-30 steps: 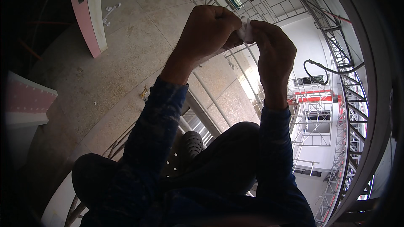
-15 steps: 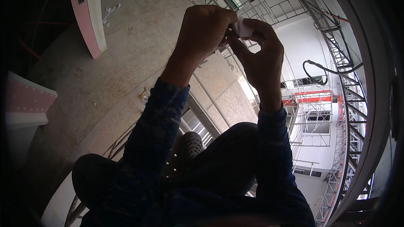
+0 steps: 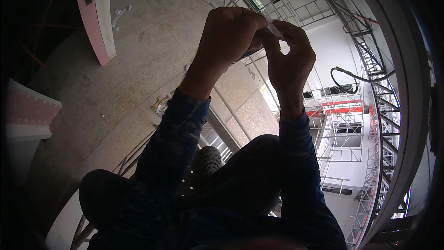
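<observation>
Both of my hands are raised in front of me at the upper middle, fingers almost meeting. Between them is a small thin white piece [image 3: 274, 29]; whether it is paper, tape or plastic cannot be made out. My left hand [image 3: 231, 37] is closed, its thumb and fingers pinching the near side of the piece. My right hand [image 3: 294, 53] grips the other side between thumb and bent index finger, leaving a round gap below them. The fingertips partly hide the piece. Dusty dark blue sleeves cover both forearms.
Far below lies a concrete floor [image 3: 138, 51]. A pink-and-white panel [image 3: 91, 16] stands at upper left, a pink dotted one [image 3: 32, 109] at left. Scaffolding [image 3: 340, 134] and a steel truss [image 3: 386, 125] rise at right, with a looped black cable [image 3: 344, 81]. My foot wears a perforated shoe [image 3: 212, 159].
My fingers have closed in, and the white piece now shows as a narrower strip. Both hands have shifted slightly right, and the right one has turned a little.
</observation>
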The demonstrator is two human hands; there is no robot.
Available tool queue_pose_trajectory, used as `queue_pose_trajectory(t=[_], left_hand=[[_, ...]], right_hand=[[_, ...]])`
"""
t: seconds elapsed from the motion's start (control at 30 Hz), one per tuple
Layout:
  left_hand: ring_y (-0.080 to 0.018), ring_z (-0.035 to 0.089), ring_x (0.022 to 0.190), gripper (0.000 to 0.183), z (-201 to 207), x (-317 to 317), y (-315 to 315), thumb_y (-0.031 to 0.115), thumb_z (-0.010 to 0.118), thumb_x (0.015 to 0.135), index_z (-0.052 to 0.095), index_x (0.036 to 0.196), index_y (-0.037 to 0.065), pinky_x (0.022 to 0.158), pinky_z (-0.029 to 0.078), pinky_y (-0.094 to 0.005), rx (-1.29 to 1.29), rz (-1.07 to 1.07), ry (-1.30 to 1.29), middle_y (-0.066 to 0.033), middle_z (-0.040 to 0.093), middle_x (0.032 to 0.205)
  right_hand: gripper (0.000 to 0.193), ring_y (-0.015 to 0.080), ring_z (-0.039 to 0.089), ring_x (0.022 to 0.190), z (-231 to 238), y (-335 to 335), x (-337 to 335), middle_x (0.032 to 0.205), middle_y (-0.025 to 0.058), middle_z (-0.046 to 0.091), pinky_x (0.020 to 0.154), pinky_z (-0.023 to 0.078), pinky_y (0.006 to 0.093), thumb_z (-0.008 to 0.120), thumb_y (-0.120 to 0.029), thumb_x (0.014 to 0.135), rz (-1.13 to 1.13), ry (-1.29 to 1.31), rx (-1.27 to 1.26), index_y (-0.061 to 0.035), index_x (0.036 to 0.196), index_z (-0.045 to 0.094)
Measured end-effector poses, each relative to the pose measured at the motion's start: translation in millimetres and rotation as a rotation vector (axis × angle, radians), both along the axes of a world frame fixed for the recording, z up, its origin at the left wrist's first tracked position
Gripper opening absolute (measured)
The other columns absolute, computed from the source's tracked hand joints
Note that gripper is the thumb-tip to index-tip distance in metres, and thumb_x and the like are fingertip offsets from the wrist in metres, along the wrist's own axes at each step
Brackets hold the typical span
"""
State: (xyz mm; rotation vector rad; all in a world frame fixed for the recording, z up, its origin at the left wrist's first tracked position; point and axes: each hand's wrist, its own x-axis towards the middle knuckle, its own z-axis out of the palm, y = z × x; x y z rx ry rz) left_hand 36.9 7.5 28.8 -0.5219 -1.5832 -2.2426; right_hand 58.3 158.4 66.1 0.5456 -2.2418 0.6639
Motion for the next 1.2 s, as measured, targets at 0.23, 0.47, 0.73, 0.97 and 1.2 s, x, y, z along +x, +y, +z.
queue_pose_trajectory(t=[0.23, 0.47, 0.73, 0.97, 1.2], left_hand=[[-0.0133, 0.069, 0.066, 0.025, 3, 2, -4, 0.020, 0.064, 0.094, 0.076, 0.095, -0.002, 0.063, 0.054, -0.0285, 0.110, -0.218, -0.185, -0.0091, 0.073, 0.074], [-0.0181, 0.072, 0.079, 0.026, 5, 1, -9, 0.020, 0.063, 0.095, 0.074, 0.108, 0.000, 0.078, 0.059, -0.0350, 0.131, -0.285, -0.238, -0.0112, 0.075, 0.087], [-0.0128, 0.070, 0.079, 0.039, 0, -6, 2, 0.011, 0.072, 0.089, 0.066, 0.125, 0.001, 0.074, 0.057, -0.0272, -0.011, 0.038, 0.025, -0.0081, 0.073, 0.100], [-0.0112, 0.073, 0.086, 0.027, 0, -8, 1, 0.018, 0.072, 0.096, 0.071, 0.118, 0.002, 0.075, 0.058, -0.0255, 0.079, -0.107, 0.001, -0.0103, 0.076, 0.097], [-0.0148, 0.074, 0.088, 0.023, -3, -11, 3, 0.019, 0.069, 0.100, 0.072, 0.116, 0.003, 0.080, 0.058, -0.0286, 0.035, -0.034, 0.040, -0.0110, 0.077, 0.098]], right_hand=[[0.020, 0.0217, 0.073, 0.088, 6, 3, 3, 0.095, 0.0127, 0.073, 0.082, 0.058, 0.0340, 0.079, -0.006, 0.084, -0.051, 0.046, -0.003, -0.0019, 0.103, 0.074], [0.016, 0.0216, 0.075, 0.089, 10, 2, 4, 0.095, 0.0136, 0.075, 0.084, 0.058, 0.0332, 0.077, -0.010, 0.091, -0.099, -0.061, -0.107, -0.0002, 0.102, 0.075], [0.024, 0.0200, 0.074, 0.092, 11, 0, 10, 0.096, 0.0162, 0.075, 0.084, 0.058, 0.0321, 0.076, -0.013, 0.095, 0.030, -0.208, -0.260, 0.0070, 0.106, 0.071], [0.022, 0.0197, 0.073, 0.092, 12, 0, 9, 0.097, 0.0161, 0.075, 0.086, 0.057, 0.0317, 0.075, -0.010, 0.094, 0.054, -0.242, -0.287, 0.0072, 0.107, 0.071], [0.020, 0.0187, 0.072, 0.091, 12, 0, 11, 0.098, 0.0140, 0.074, 0.084, 0.057, 0.0309, 0.075, -0.009, 0.094, 0.024, -0.249, -0.263, 0.0064, 0.106, 0.072]])
